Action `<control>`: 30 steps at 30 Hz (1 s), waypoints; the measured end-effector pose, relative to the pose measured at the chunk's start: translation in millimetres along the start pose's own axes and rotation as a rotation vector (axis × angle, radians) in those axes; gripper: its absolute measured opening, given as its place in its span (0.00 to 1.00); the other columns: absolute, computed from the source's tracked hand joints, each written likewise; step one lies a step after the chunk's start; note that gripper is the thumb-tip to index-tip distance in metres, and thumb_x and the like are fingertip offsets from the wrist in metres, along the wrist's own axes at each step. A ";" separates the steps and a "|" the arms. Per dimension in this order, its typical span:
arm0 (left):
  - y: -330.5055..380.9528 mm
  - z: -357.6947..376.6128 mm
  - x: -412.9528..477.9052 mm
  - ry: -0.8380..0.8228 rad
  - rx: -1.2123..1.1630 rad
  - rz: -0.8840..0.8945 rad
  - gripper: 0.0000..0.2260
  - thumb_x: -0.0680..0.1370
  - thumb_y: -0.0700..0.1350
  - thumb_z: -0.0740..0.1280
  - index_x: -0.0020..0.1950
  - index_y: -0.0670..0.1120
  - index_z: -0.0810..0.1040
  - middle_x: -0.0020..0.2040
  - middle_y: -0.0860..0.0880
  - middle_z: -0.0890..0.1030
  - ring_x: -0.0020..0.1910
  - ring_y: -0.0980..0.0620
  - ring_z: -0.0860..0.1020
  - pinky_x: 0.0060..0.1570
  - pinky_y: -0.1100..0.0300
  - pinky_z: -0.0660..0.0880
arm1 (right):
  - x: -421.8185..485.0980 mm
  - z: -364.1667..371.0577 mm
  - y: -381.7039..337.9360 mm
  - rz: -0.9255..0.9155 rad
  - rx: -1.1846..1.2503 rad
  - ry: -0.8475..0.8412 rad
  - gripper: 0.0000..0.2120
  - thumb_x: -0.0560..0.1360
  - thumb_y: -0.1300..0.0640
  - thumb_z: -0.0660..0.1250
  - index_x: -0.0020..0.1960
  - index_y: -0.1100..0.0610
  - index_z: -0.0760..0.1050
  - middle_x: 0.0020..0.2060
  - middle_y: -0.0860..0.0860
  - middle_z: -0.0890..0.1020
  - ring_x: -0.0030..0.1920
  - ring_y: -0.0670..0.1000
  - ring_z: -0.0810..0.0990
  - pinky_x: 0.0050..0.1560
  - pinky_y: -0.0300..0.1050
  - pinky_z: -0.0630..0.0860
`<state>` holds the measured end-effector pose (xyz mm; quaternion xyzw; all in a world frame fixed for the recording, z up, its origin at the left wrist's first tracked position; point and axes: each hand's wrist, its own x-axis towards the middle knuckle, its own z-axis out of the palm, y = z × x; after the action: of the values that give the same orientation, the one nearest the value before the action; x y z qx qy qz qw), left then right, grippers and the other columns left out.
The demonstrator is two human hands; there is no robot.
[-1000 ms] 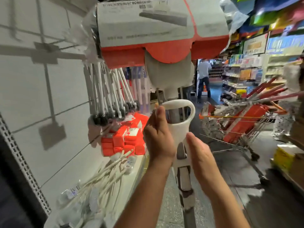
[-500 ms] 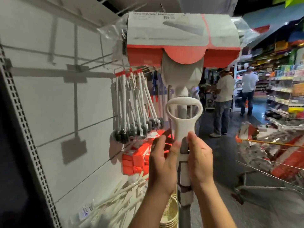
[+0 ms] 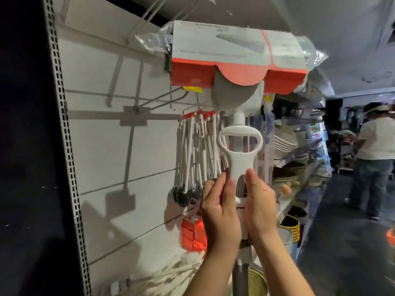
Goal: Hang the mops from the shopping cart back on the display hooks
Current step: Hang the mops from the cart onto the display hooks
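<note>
The mop (image 3: 235, 50) stands upright in the near middle of the view with its head at the top, wrapped in clear plastic and a grey and orange card sleeve. The head is high against the white wall panel (image 3: 102, 150), just right of a bare wire display hook (image 3: 164, 101) that juts from the panel. Both hands grip the mop low down, below its white loop-shaped handle piece (image 3: 239, 146). The left hand (image 3: 220, 210) curls round the shaft from the left with its thumb lying up along the white piece; the right hand (image 3: 259, 201) wraps it from the right, thumb up too. Behind the mop, left of the shaft, a bunch of white-handled brushes (image 3: 192, 154) hangs from another hook, with orange packets (image 3: 192, 233) below them. Farther right runs a shelf (image 3: 299, 189) of baskets and bowls, and beyond it – far right in the aisle – stands a person (image 3: 376, 146) in a white top.
</note>
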<state>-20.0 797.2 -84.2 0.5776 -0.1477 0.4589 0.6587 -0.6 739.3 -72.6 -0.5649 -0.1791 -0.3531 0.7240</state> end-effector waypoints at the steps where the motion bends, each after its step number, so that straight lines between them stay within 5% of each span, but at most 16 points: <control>1: 0.5 3.3 2.1 0.020 0.027 0.021 0.09 0.77 0.45 0.68 0.57 0.46 0.80 0.45 0.57 0.78 0.46 0.72 0.75 0.48 0.78 0.68 | 5.0 0.0 1.5 0.007 0.001 -0.001 0.20 0.81 0.55 0.59 0.31 0.56 0.73 0.25 0.46 0.76 0.28 0.41 0.70 0.30 0.36 0.68; 8: -2.2 18.7 36.0 0.093 0.040 0.119 0.19 0.73 0.51 0.62 0.56 0.41 0.81 0.43 0.52 0.78 0.45 0.66 0.77 0.47 0.74 0.71 | 42.2 16.8 6.0 -0.005 0.072 -0.072 0.21 0.81 0.55 0.58 0.30 0.56 0.72 0.24 0.47 0.75 0.26 0.41 0.68 0.28 0.36 0.66; 17: -13.7 39.5 98.3 0.121 0.007 0.248 0.07 0.76 0.51 0.66 0.52 0.52 0.78 0.41 0.55 0.76 0.41 0.65 0.77 0.42 0.75 0.70 | 98.4 48.1 -0.1 -0.076 0.204 -0.134 0.20 0.81 0.55 0.57 0.33 0.60 0.75 0.26 0.49 0.77 0.28 0.43 0.71 0.30 0.37 0.68; 24: -19.6 66.8 116.4 0.159 0.058 0.279 0.08 0.74 0.51 0.64 0.52 0.60 0.76 0.43 0.54 0.77 0.43 0.60 0.77 0.42 0.72 0.72 | 132.9 45.5 8.7 -0.044 0.340 -0.184 0.18 0.80 0.55 0.57 0.33 0.55 0.75 0.26 0.47 0.78 0.28 0.40 0.73 0.30 0.32 0.70; 30: -29.2 117.6 110.7 0.237 0.128 0.272 0.09 0.77 0.44 0.66 0.49 0.60 0.77 0.44 0.53 0.78 0.44 0.62 0.78 0.42 0.73 0.73 | 169.4 11.0 23.5 -0.007 0.458 -0.358 0.19 0.77 0.41 0.61 0.34 0.48 0.82 0.32 0.49 0.80 0.37 0.48 0.77 0.41 0.47 0.73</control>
<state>101.3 742.4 11.8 0.5350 -0.1160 0.6170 0.5653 134.0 700.1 25.9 -0.4396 -0.3808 -0.2006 0.7883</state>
